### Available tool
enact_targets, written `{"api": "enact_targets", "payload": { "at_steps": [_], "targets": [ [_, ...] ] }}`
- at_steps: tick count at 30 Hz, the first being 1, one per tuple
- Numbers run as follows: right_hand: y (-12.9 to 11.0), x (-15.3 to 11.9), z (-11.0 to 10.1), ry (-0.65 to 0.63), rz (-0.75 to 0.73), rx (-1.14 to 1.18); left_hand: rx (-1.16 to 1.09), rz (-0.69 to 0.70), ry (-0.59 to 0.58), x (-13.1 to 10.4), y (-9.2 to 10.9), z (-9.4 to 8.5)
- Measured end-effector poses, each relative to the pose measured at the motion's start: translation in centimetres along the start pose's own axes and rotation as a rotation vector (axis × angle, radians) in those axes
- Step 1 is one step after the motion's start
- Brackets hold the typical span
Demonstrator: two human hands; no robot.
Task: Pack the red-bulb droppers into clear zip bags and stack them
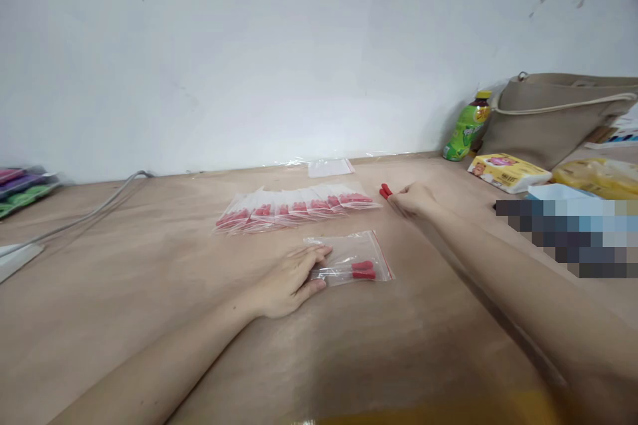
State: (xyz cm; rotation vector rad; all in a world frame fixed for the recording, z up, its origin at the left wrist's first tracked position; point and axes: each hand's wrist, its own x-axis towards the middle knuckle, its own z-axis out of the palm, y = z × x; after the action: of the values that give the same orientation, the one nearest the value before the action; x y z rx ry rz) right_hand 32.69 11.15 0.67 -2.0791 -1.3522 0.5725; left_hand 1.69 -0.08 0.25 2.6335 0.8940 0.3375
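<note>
A clear zip bag (343, 249) lies on the table in front of me. Inside it are thin clear or metallic shafts with two red ends (363, 270); their exact kind is hard to make out. My left hand (294, 279) rests on the bag's left end, fingers stretched out and thumb apart. Farther right, my right hand (413, 200) is closed in a pinch around red-ended pieces (385, 191), whose other ends the fingers hide. Between the hands and the wall lies an overlapping row of filled bags (299, 208), each showing similar red ends.
A white-and-clear packet (329, 167) lies by the wall. Rightward stand a green drink bottle (467, 127), a yellow tissue pack (508, 172) and a taupe handbag (543, 119). A grey cable (107, 202) and colourful packets (22, 189) lie on the left.
</note>
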Motion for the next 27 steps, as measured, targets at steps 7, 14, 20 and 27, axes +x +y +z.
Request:
{"api": "enact_targets", "payload": {
  "at_steps": [7, 14, 20, 27],
  "targets": [
    [0.2, -3.3, -1.1, -0.112, -0.175, 0.473, 0.036, 0.027, 0.014, 0.0, -0.2, 0.1],
    [1.8, -9.2, 0.6, -0.089, -0.120, 0.848, 0.082, 0.032, -0.016, 0.1, -0.1, 0.1],
    [2.1, -10.2, 2.0, -0.135, -0.082, 0.941, 0.093, 0.054, -0.003, 0.1, -0.3, 0.3],
    [2.2, -11.4, 2.2, -0.337, -0.100, 1.010, 0.094, 0.048, 0.007, 0.2, -0.2, 0.2]
  ]
}}
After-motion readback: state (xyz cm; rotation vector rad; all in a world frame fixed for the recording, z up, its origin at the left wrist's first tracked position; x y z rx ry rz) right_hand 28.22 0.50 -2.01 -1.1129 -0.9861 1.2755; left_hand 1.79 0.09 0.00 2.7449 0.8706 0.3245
